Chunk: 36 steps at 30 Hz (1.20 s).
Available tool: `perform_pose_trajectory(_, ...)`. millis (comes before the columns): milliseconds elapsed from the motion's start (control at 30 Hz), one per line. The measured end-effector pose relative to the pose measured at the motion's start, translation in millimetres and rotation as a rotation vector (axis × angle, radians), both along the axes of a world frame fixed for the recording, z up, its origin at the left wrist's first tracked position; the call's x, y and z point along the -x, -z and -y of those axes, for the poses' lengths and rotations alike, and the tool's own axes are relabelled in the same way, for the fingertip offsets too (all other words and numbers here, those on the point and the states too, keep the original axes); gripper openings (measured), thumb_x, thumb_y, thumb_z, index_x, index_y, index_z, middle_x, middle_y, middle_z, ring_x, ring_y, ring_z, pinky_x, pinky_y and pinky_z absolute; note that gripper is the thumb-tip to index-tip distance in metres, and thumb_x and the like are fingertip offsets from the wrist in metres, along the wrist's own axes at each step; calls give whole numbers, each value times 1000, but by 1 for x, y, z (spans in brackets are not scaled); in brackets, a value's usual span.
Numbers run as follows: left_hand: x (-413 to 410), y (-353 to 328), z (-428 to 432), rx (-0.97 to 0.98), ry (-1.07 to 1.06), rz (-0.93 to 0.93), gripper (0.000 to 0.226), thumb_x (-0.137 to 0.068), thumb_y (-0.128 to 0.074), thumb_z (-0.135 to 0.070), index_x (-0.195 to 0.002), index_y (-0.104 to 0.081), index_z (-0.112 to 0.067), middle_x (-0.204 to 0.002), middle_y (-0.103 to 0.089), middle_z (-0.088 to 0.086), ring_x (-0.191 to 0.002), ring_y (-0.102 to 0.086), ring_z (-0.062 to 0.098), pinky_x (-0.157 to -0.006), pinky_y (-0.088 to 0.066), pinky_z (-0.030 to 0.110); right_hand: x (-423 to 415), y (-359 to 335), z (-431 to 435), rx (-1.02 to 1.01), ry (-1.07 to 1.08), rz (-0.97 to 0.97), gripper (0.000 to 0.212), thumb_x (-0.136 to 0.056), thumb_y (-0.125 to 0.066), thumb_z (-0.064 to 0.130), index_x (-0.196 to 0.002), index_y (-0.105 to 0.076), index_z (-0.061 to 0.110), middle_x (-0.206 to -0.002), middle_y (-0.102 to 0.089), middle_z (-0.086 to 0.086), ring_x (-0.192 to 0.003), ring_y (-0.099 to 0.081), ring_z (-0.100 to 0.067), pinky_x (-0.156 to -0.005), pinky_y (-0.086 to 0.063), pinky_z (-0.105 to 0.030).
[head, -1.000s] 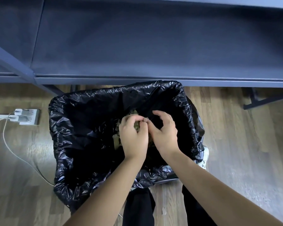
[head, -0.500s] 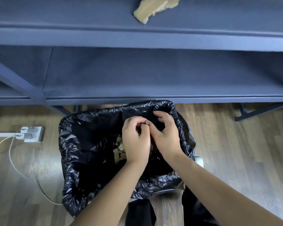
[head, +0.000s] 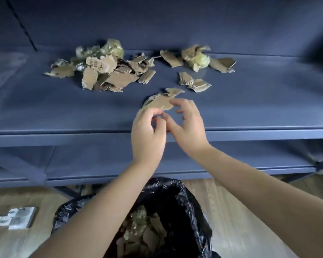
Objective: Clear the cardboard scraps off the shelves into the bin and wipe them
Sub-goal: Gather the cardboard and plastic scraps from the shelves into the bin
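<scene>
- The right hand (head: 187,127) hovers half open over the nearest scrap (head: 159,102), fingers curved, holding nothing.
- The left hand (head: 147,135) has thumb and forefinger curled close at that scrap's near edge; whether they pinch it cannot be told.
- Take this scrap first, then draw the main pile (head: 104,71) and the smaller cluster (head: 196,58) toward the front of the shelf (head: 63,112).
- Cup both hands round each load; the bin (head: 185,198) stands below the edge.
- Wipe only once the shelf is bare.

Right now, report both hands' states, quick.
Left hand: fingers curled at the nearest cardboard scrap; whether it pinches it cannot be told.
Right hand: open, fingers loosely curled by that scrap, holding nothing.
</scene>
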State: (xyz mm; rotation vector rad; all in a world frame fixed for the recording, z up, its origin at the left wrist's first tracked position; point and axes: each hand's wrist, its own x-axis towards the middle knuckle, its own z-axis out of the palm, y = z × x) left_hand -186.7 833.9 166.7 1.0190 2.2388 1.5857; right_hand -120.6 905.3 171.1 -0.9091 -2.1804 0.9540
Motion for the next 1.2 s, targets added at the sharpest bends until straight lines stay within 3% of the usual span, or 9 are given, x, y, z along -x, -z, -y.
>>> perform_pose_trajectory(67, 8, 6, -20, 45, -2, -45, 23, -89, -51, -5, -110, -60, -4, -114, -55, 5, -110, -54, 25, -95, -43, 31, 9, 5, -32, -61, -6, 112, 39, -87, -61, 25, -122, -53, 10, -120, -51, -6, -116, -45, -25, -93, -37, -28)
perform_pose_trajectory(133, 14, 9, -41, 122, 4, -95, 29, -88, -53, -13, -117, -58, -8, -130, -51, 7, -120, -47, 28, -100, -40, 42, 16, 7, -62, -93, 6, 195, 42, -86, -60, 27, -124, -51, 11, -125, -48, -9, -121, -41, -28, -99, -34, -31)
perform_pose_trajectory(300, 29, 14, -86, 442, 22, -336, 47, -91, -51, -31, -135, -43, -19, -155, -22, 10, -138, -26, 32, -110, -21, 40, 23, 8, -126, -181, 30, 370, 53, -85, -58, 35, -131, -43, 16, -136, -39, -8, -126, -35, -31, -103, -31, -37)
perform_pose_trajectory(500, 55, 23, -120, 545, -31, -361, 61, -86, -53, -46, -139, -36, -20, -155, -15, 10, -144, -10, 32, -116, -17, 45, 27, 0, -205, -190, 246, 399, 68, -80, -60, 40, -139, -32, 20, -149, -26, -6, -136, -26, -30, -109, -23, -43)
perform_pose_trajectory(600, 55, 35, -123, 561, -74, -452, 79, -76, -35, -63, -141, -36, -17, -153, -21, 17, -143, -12, 36, -116, -8, 48, 28, -8, -243, -133, 313, 416, 79, -77, -61, 49, -143, -22, 29, -156, -12, -1, -142, -17, -28, -111, -20, -52)
perform_pose_trajectory(700, 53, 40, -124, 564, -74, -495, 89, -68, -24, -63, -143, -31, -17, -155, -17, 17, -144, -11, 35, -116, -5, 49, 34, -13, -270, -21, 329, 432, 88, -75, -59, 58, -146, -14, 32, -157, -5, -3, -144, -9, -33, -114, -18, -53)
perform_pose_trajectory(933, 57, 41, -123, 546, -92, -486, 87, -69, -30, -60, -145, -27, -18, -155, -17, 17, -144, -9, 35, -117, -5, 47, 63, -7, -277, 55, 209, 546, 92, -71, -57, 67, -145, -9, 42, -158, 2, 0, -144, -2, -36, -115, -20, -50)
perform_pose_trajectory(1100, 56, 44, -124, 491, -128, -532, 94, -64, -17, -64, -139, -40, -14, -151, -27, 22, -141, -21, 40, -114, -14, 51, 79, -9, -274, 29, 123, 580, 69, -80, -54, 59, -140, -29, 37, -155, -12, -1, -145, -5, -32, -117, -15, -48)
perform_pose_trajectory(1200, 56, 46, -125, 486, -133, -544, 92, -65, -19, -64, -138, -43, -13, -149, -29, 23, -140, -24, 42, -113, -17, 53, 78, -8, -274, -6, 96, 568, 62, -84, -53, 53, -138, -35, 29, -148, -31, -5, -138, -28, -32, -114, -24, -42)
